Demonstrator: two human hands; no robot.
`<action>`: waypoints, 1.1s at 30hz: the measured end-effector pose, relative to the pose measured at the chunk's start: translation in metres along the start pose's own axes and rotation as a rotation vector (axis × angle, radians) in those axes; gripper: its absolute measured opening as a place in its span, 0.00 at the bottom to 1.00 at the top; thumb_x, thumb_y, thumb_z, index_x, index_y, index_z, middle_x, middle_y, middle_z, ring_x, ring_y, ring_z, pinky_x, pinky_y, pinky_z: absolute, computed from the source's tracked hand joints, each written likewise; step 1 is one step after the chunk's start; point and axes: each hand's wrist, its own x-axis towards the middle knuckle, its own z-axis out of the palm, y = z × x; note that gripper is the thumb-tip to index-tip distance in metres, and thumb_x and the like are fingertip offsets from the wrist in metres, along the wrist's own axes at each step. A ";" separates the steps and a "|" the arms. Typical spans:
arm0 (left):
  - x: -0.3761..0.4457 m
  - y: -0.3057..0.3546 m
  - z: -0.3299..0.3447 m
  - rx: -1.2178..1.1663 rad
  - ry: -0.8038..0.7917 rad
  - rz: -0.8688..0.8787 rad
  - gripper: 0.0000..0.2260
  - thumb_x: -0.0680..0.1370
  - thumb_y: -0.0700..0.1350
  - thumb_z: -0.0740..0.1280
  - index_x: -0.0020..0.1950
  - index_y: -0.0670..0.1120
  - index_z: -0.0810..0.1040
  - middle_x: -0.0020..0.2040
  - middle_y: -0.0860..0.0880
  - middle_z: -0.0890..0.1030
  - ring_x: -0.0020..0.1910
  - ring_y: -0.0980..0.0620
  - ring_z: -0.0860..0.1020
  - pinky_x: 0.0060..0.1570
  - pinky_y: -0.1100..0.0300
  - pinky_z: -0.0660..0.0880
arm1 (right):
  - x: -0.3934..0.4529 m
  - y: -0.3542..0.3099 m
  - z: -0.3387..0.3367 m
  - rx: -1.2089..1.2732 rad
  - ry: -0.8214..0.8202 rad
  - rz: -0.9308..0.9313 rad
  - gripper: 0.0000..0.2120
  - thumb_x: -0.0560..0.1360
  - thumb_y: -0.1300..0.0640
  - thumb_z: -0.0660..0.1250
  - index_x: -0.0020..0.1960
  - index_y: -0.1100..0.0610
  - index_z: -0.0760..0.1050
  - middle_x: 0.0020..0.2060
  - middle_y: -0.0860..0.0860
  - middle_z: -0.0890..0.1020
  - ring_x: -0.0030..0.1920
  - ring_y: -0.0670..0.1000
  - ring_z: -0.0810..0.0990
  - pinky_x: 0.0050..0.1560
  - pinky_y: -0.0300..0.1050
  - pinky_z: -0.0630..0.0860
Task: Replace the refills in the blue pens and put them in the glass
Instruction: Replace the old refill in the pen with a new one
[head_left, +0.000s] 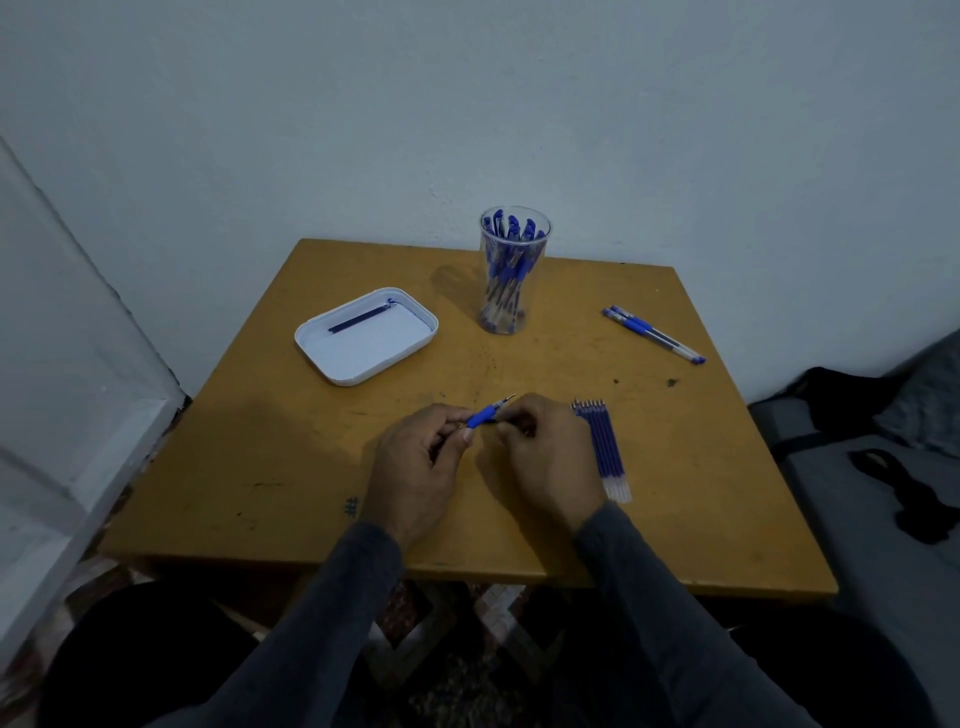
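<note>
In the head view, just below the middle of the frame, we see our left hand (415, 467) and right hand (545, 457) meeting over the yellow counter (260, 467), both holding one blue pen (485, 414). The fingers of the left hand pinch its lower end, and the fingers of the right hand curl round it just beside the blue grip, with the metal tip pointing up and to the right. Just right of the right hand, a row of blue refills (605, 449) lies flat on the counter. Above centre stands the glass (511, 270), upright and filled with blue pens. At the right of the frame two more pens (652, 334) lie side by side. At centre left a white tray (366, 338) holds one dark refill (358, 319).
</note>
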 end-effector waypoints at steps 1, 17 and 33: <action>0.000 0.000 0.000 -0.002 0.003 -0.001 0.08 0.81 0.44 0.68 0.59 0.52 0.82 0.46 0.59 0.81 0.46 0.59 0.79 0.45 0.62 0.77 | 0.002 0.002 -0.004 0.154 0.025 0.038 0.06 0.81 0.59 0.67 0.51 0.49 0.79 0.47 0.44 0.81 0.46 0.44 0.79 0.46 0.40 0.77; 0.000 -0.001 0.000 -0.023 -0.007 0.008 0.08 0.80 0.43 0.69 0.56 0.54 0.83 0.44 0.60 0.81 0.45 0.58 0.79 0.43 0.61 0.78 | 0.012 0.003 -0.032 0.490 -0.160 0.030 0.05 0.81 0.64 0.67 0.50 0.58 0.82 0.33 0.48 0.80 0.27 0.46 0.72 0.23 0.36 0.66; -0.001 0.000 0.000 -0.015 -0.034 0.030 0.08 0.80 0.43 0.69 0.55 0.54 0.83 0.44 0.60 0.82 0.45 0.58 0.80 0.43 0.66 0.76 | 0.018 0.006 -0.039 0.179 -0.150 -0.122 0.14 0.81 0.50 0.68 0.41 0.57 0.82 0.35 0.51 0.83 0.26 0.42 0.74 0.29 0.36 0.70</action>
